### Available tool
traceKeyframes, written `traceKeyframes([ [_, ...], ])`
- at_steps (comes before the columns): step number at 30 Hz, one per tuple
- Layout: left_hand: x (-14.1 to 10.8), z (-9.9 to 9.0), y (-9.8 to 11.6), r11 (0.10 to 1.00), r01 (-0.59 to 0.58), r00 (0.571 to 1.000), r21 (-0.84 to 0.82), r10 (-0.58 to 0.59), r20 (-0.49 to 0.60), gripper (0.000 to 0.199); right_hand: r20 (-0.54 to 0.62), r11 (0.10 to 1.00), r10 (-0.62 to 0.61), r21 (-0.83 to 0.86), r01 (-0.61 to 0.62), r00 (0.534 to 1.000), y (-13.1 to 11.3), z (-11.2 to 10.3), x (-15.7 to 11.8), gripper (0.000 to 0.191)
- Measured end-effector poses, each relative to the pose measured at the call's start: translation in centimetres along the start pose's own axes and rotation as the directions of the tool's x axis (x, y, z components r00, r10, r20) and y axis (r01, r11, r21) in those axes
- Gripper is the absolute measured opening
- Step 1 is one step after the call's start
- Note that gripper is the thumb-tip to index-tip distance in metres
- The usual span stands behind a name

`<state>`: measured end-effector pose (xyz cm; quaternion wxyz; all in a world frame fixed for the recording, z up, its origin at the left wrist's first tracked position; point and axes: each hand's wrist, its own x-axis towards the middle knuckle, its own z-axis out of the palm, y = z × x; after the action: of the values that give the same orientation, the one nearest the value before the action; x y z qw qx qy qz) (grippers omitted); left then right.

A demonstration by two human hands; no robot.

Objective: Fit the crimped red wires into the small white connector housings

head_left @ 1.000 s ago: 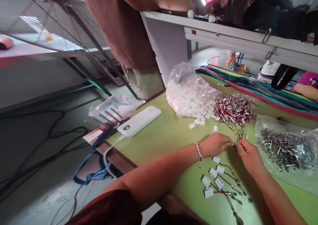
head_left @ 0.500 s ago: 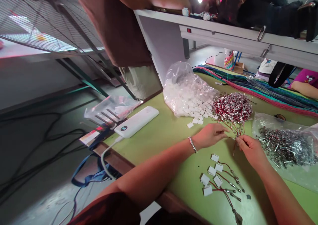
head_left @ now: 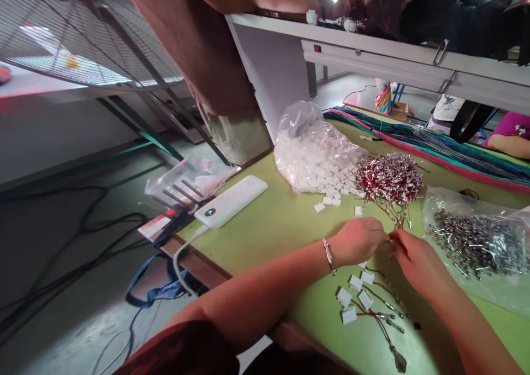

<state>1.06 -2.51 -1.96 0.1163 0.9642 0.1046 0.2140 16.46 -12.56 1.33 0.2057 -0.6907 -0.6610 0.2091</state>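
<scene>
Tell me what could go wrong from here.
The cable runs from the power bank over the table edge; a tug could drag the power bank off.
White blocks lie spilled beside their bag; a nudge might scatter more.
Leads trail from the wire pile toward the left hand and right hand; one could snag and pull others loose.

On the table (head_left: 248,237) before me: wire pile (head_left: 389,179) between plug bag (head_left: 317,148), left, and pin bag (head_left: 480,242), right; power bank (head_left: 234,201) far left.
</scene>
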Motion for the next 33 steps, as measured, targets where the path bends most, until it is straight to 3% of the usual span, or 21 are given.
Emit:
traceKeyframes([
  [3,-0.1,0.0,0.1,0.999,0.009,1.0,-0.032,-0.009,-0.009,0.022,0.033,0.998,0.054,0.016,-0.054,0.998,0.4,0.5,0.1,0.028],
  [6,0.1,-0.5,-0.1,0.977,0.09,0.996,-0.191,-0.088,0.019,0.017,0.04,0.997,0.048,-0.059,-0.045,0.998,0.7,0.7,0.2,0.031],
  [10,0.3,-1.8,-1.6,0.83,0.252,0.966,-0.497,-0.246,0.078,0.016,0.037,0.996,-0.016,-0.084,0.019,0.999,1.0,0.7,0.3,0.034],
  [12,0.4,-2.2,-3.0,0.798,0.369,0.909,-0.477,-0.416,0.008,0.019,-0.032,0.998,0.039,-0.054,-0.04,0.999,1.4,0.8,0.5,0.034],
  [14,0.4,-2.2,-4.5,0.787,0.532,0.806,-0.313,-0.583,-0.097,0.022,-0.093,0.993,0.121,0.031,-0.118,0.988,1.9,0.8,0.8,0.032],
  [16,0.4,-1.9,-5.4,0.769,0.629,0.765,-0.112,-0.639,-0.086,0.026,-0.089,0.982,0.162,0.113,-0.151,0.983,2.2,0.9,1.0,0.031],
  [20,0.3,-1.0,-5.1,0.821,0.561,0.824,0.102,-0.566,0.03,0.022,-0.09,0.978,0.156,0.155,-0.141,0.984,2.4,1.4,1.2,0.027],
  [23,0.4,-0.8,-4.0,0.833,0.55,0.832,0.059,-0.553,0.048,0.015,-0.172,0.97,0.166,0.204,-0.13,0.971,2.3,1.8,1.2,0.027],
  [26,0.6,-0.9,-3.5,0.817,0.567,0.823,-0.107,-0.567,0.033,0.012,-0.215,0.96,0.174,0.256,-0.117,0.961,2.3,1.9,1.2,0.025],
  [28,0.8,-1.0,-3.4,0.732,0.596,0.779,-0.33,-0.627,0.015,0.014,-0.26,0.96,0.179,0.257,-0.111,0.949,2.2,1.8,1.1,0.025],
  [29,0.8,-1.1,-3.5,0.642,0.604,0.738,-0.471,-0.674,0.028,0.017,-0.28,0.961,0.178,0.254,-0.106,0.944,2.1,1.7,1.1,0.026],
  [31,1.0,-1.1,-3.4,0.368,0.565,0.652,-0.739,-0.748,0.127,0.019,-0.3,0.964,0.167,0.248,-0.092,0.939,1.9,1.6,1.0,0.029],
  [33,1.0,-1.1,-3.2,0.065,0.456,0.627,-0.887,-0.731,0.269,0.014,-0.305,0.969,0.15,0.235,-0.078,0.94,1.7,1.5,0.9,0.033],
])
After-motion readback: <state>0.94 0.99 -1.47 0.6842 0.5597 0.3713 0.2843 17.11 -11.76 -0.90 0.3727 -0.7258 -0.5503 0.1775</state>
